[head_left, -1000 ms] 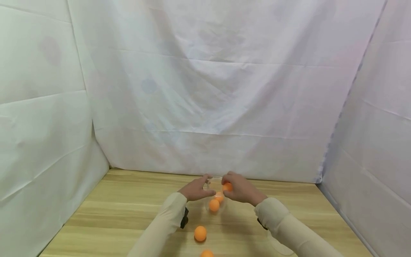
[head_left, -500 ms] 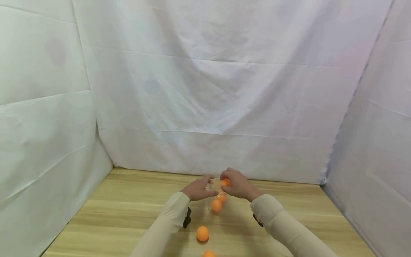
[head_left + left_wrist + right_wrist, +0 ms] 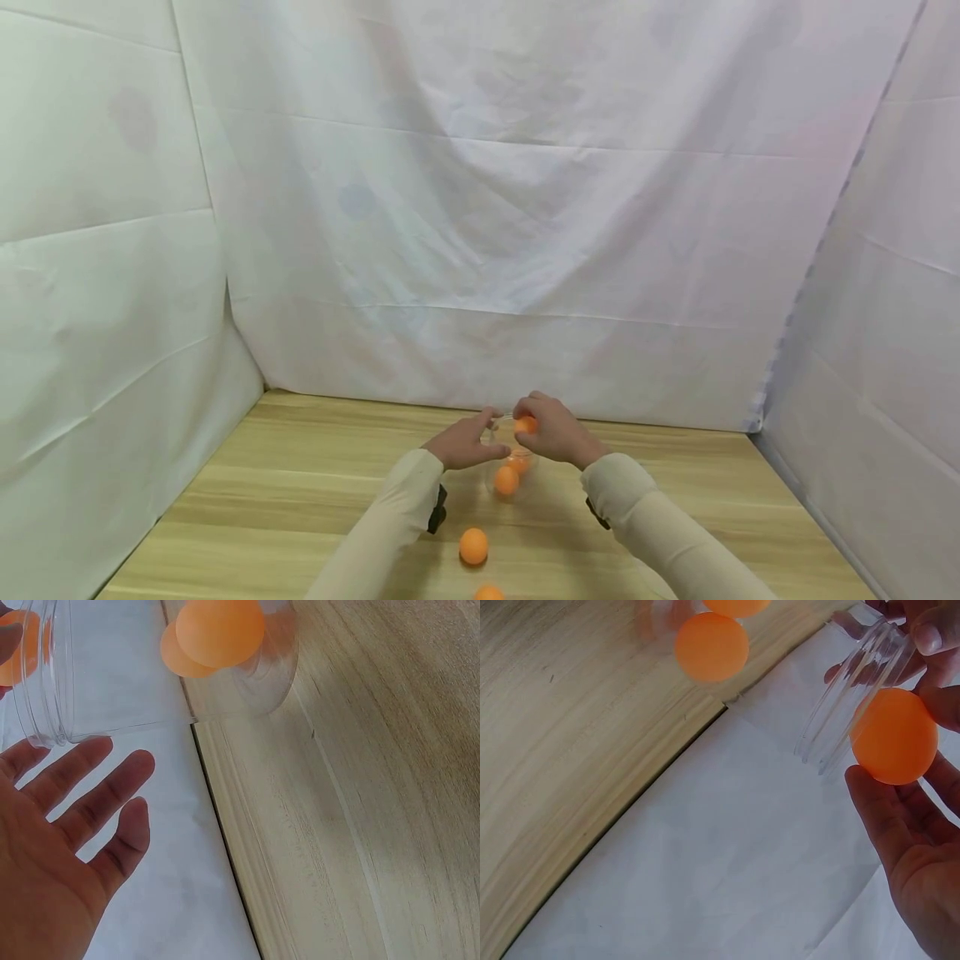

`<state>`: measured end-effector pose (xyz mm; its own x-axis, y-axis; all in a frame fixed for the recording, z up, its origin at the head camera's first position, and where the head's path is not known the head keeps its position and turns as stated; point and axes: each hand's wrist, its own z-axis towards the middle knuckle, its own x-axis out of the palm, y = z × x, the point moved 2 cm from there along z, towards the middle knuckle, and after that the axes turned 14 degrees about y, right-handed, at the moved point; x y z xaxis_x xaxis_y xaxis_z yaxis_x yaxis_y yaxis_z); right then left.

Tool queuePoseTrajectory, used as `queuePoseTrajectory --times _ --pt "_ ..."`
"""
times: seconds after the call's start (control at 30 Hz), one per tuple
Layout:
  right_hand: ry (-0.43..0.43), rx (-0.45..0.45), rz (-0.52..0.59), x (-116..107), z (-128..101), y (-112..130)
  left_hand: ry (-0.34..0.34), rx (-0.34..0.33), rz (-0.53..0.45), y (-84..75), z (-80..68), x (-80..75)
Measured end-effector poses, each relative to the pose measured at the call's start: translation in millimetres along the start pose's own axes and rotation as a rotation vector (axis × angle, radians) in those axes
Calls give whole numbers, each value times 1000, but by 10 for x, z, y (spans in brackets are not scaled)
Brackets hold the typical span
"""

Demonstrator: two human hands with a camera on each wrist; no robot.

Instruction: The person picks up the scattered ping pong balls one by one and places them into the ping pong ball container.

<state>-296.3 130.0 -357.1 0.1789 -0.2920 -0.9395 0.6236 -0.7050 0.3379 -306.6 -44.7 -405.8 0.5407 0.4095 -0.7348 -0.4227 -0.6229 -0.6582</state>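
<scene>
A clear plastic jar (image 3: 127, 690) with a ridged neck stands on the table beneath both hands. Two orange table tennis balls lie inside it, a nearer ball (image 3: 506, 480) and one partly behind. My left hand (image 3: 459, 442) holds the jar around its neck; the thumb (image 3: 934, 637) is on one side and fingers are on the other. Between fingers and thumb, my right hand (image 3: 558, 433) pinches another orange table tennis ball (image 3: 895, 736) right at the jar's mouth. Whether this ball is partly inside the rim, I cannot tell.
Nearer me on the wooden table (image 3: 300, 500) lie a loose orange ball (image 3: 473, 547) and another ball (image 3: 489, 592) cut by the lower frame edge. White cloth (image 3: 480, 250) hangs behind the table and along both sides.
My right hand has brought its ball slightly left and farther away, over the jar's mouth. My left hand keeps its hold. The head view has shifted a little; the last half second shows hardly any motion.
</scene>
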Motion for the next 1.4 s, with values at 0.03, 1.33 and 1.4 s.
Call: queuePoseTrajectory --times 0.03,1.33,1.4 --pt "2 4 2 -2 -2 2 2 -2 -2 2 1 0" --pt "14 48 11 -4 -40 -28 -4 1 17 8 7 1" --pt "16 56 15 -6 -41 -33 -3 3 15 10 8 0"
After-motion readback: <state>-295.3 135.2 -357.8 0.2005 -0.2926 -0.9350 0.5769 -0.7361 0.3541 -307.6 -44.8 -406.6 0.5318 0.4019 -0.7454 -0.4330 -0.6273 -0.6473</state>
